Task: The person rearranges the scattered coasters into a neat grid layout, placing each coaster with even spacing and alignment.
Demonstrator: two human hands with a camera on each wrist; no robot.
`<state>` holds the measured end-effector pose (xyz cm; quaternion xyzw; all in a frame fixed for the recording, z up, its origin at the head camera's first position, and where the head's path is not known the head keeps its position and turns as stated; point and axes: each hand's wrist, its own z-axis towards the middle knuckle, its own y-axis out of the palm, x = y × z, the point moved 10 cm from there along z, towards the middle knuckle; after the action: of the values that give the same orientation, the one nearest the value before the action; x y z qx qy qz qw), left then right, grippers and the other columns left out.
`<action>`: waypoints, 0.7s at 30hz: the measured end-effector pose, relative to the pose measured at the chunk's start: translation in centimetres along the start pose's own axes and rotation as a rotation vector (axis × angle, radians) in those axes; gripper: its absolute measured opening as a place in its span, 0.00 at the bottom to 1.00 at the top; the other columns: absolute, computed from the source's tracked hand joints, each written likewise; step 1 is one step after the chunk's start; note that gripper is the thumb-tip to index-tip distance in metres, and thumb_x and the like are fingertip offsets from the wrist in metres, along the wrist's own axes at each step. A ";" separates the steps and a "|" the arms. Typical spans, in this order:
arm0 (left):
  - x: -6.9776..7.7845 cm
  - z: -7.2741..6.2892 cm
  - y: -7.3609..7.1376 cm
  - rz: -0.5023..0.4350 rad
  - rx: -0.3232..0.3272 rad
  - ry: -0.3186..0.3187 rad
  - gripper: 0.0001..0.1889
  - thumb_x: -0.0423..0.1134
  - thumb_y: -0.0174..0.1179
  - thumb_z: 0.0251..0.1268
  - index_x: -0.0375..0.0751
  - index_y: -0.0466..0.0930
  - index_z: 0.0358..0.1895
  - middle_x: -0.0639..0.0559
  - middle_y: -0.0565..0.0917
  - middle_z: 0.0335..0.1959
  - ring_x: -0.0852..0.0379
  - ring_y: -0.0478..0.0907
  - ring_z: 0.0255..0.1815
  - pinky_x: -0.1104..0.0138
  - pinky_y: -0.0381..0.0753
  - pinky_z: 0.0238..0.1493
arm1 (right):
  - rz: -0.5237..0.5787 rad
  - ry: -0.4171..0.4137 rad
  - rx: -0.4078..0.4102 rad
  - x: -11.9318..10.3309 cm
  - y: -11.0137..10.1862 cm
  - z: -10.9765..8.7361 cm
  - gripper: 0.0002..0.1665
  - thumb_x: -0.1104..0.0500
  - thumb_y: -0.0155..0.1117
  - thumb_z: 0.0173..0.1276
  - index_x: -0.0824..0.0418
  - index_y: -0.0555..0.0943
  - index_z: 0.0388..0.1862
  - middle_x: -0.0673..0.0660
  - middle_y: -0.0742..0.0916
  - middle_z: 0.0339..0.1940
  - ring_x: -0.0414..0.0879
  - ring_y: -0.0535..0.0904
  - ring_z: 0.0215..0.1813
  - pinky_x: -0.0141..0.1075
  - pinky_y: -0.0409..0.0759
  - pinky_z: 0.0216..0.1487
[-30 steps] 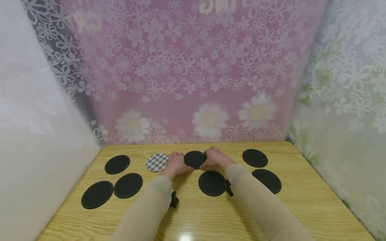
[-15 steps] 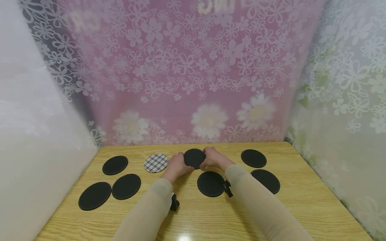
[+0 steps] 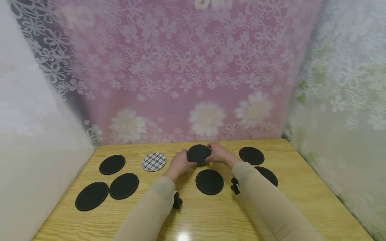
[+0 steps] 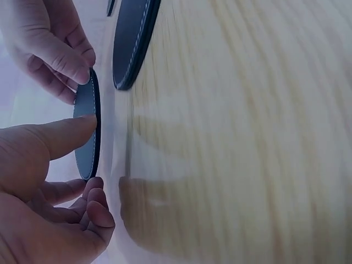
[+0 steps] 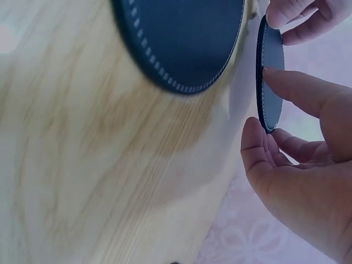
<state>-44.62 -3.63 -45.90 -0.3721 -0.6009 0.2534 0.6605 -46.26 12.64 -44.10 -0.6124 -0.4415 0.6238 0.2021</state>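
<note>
Between my two hands is a round black coaster (image 3: 199,155) with pale stitching along its rim. My left hand (image 3: 181,163) pinches its left edge, thumb on the near face. The opposite edge is pinched by my right hand (image 3: 220,154). Both wrist views show the coaster (image 4: 86,159) nearly edge-on and raised above the wood, fingertips at its rim. Closer to me lies another black coaster (image 3: 209,181), flat on the table. Left of my left hand sits a white coaster with a black plaid pattern (image 3: 154,162).
Three black coasters lie at the left of the wooden table (image 3: 193,217), one of them (image 3: 124,186) near the plaid one. Two more are at the right, the nearer (image 3: 268,175) partly behind my right sleeve. A floral curtain (image 3: 169,77) rises behind the table's back edge.
Both hands have lifted the pinched coaster and carried it slightly to the right, away from the plaid coaster. The head view has shifted a little. The other coasters stay in place.
</note>
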 end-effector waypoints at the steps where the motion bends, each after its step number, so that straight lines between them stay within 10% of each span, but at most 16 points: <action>1: 0.2 0.2 0.2 0.000 -0.004 0.002 0.37 0.46 0.78 0.71 0.24 0.74 0.72 0.29 0.84 0.64 0.32 0.82 0.66 0.44 0.80 0.68 | -0.005 -0.002 -0.003 0.2 -0.1 -0.1 0.43 0.61 0.78 0.72 0.75 0.70 0.79 0.74 0.77 0.75 0.68 0.76 0.75 0.56 0.78 0.72; 6: -0.1 1.7 2.0 0.012 -0.007 0.035 0.38 0.49 0.78 0.70 0.25 0.75 0.70 0.31 0.85 0.61 0.33 0.84 0.64 0.45 0.83 0.65 | -0.031 0.013 -0.013 1.2 -0.6 -0.6 0.42 0.61 0.79 0.72 0.75 0.71 0.79 0.74 0.76 0.74 0.67 0.75 0.75 0.56 0.77 0.73; 21: 2.6 -0.9 1.5 -0.047 -0.073 0.063 0.39 0.49 0.80 0.68 0.24 0.76 0.70 0.31 0.85 0.60 0.34 0.83 0.63 0.44 0.82 0.66 | -0.025 0.007 -0.037 2.2 -0.5 -1.6 0.38 0.61 0.81 0.70 0.75 0.75 0.73 0.71 0.84 0.64 0.64 0.84 0.65 0.55 0.82 0.68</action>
<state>-43.17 -0.91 -45.54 -0.3898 -0.5974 0.2039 0.6706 -45.28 15.17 -44.78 -0.6126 -0.4600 0.6109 0.2000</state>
